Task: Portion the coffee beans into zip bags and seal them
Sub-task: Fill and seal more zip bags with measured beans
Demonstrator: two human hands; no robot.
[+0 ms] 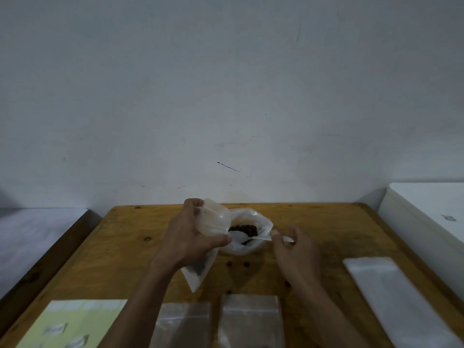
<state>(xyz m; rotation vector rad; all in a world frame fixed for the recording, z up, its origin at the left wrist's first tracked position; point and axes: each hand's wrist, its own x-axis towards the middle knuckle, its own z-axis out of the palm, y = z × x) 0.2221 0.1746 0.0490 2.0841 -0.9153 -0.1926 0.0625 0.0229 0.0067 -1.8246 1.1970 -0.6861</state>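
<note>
The left hand (190, 237) grips a small clear zip bag (213, 222), its mouth held open beside the large clear plastic bag of dark coffee beans (244, 229) on the wooden table (313, 222). The right hand (296, 252) pinches a white plastic spoon (247, 237) reaching into the beans.

Wooden table (125, 252), yellow label sheet (75, 322) at its near-left corner

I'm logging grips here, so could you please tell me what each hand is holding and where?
The left hand holds a zip bag by its open mouth. The right hand pinches the handle end of a white spoon.
</note>
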